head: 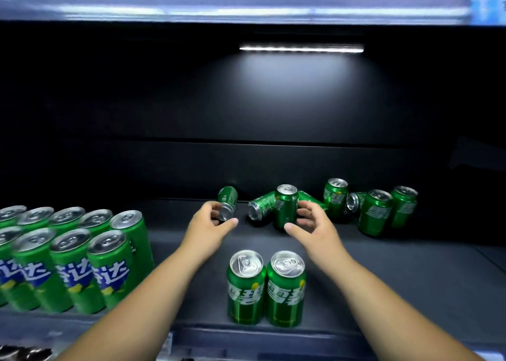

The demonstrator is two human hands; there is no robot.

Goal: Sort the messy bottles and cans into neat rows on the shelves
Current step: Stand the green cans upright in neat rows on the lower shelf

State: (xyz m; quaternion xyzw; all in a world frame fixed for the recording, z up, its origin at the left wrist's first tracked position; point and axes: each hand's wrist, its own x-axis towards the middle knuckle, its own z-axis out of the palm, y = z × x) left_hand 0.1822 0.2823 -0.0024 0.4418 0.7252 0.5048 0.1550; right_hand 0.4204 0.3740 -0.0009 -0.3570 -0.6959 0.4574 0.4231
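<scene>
Left hand [210, 219] curls fingers and thumb around the end of a tipped can [227, 200]. Right hand [309, 223] cups loosely, not closed, beside an upright can [286, 204]. A pair of cans [246, 289] stands nearer, between the forearms.

- Head cam, wide-angle: worn on person's head, faces fwd & down into shelf [383, 265].
- Close range: left hand [210, 221] & right hand [309, 223] enter from bottom edge.

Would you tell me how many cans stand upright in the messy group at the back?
4 cans: one by the right hand, one right of it, two at the far right. Fallen cans may hide others.
</scene>
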